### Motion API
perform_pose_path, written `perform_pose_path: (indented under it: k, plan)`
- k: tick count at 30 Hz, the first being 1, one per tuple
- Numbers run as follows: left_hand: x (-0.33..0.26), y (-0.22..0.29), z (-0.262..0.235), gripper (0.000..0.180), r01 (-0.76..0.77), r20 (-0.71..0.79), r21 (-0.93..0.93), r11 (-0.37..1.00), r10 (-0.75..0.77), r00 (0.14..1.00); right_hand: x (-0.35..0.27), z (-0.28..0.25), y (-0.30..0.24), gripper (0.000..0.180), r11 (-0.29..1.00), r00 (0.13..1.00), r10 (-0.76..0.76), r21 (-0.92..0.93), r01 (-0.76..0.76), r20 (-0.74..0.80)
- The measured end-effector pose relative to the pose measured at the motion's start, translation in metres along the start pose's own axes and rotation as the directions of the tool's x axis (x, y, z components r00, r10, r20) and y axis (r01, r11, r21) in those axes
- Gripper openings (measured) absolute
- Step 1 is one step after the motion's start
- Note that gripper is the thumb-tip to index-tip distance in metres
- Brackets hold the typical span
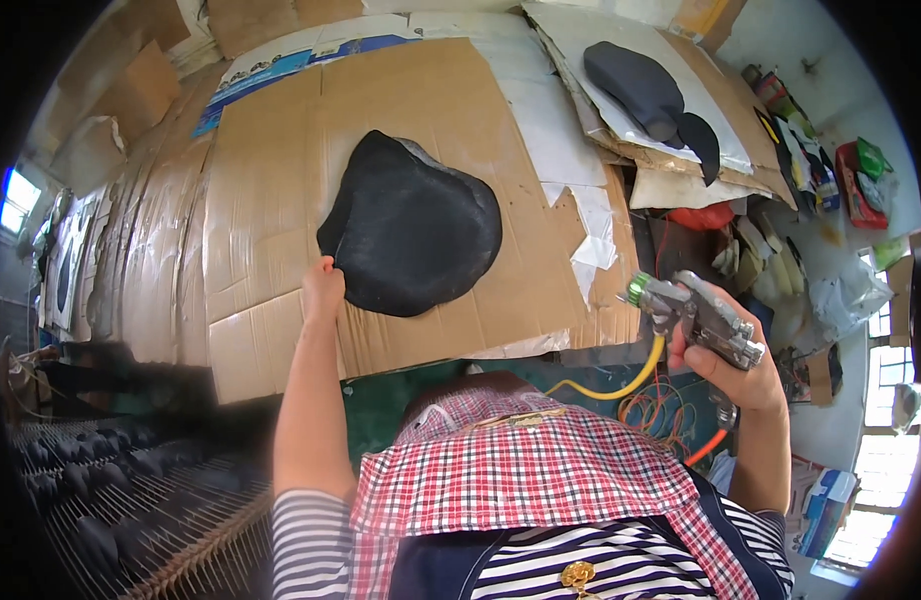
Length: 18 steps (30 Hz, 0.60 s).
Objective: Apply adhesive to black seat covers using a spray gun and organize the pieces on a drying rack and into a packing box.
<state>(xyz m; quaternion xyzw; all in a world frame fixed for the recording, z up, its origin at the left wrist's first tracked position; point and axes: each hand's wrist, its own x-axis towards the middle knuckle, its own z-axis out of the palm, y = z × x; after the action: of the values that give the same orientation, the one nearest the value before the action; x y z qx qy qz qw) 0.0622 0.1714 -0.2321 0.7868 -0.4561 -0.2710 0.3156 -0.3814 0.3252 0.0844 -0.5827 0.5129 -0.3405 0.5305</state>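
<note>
Pinching one black pad (416, 225), left hand (324, 288); gripping one spray gun (709, 318), right hand (738, 352).
Can't count the dim rack pieces (98, 545) tbh.

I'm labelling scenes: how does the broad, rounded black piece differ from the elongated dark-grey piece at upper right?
The broad, rounded black piece is wider than the elongated dark-grey piece. The left hand touches the black piece's edge; no hand touches the grey one. The black piece lies on brown cardboard, the grey one on a pale-topped stack. Both are dark.
</note>
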Motion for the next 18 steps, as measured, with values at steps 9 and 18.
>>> perform_pose_path:
  k: [9, 18]
  plan:
    - [0.026, 0.023, 0.020, 0.027, 0.059, 0.124, 0.504, 0.862, -0.140, 0.982, 0.012, -0.028, -0.002, 0.049, 0.971, 0.935, 0.199, -0.190, -0.147, 0.293]
    - [0.023, 0.021, 0.021, 0.023, 0.105, 0.033, 0.517, 0.849, -0.143, 0.989, 0.022, -0.030, 0.019, 0.063, 0.999, 0.986, -0.033, -0.009, 0.035, 0.161]
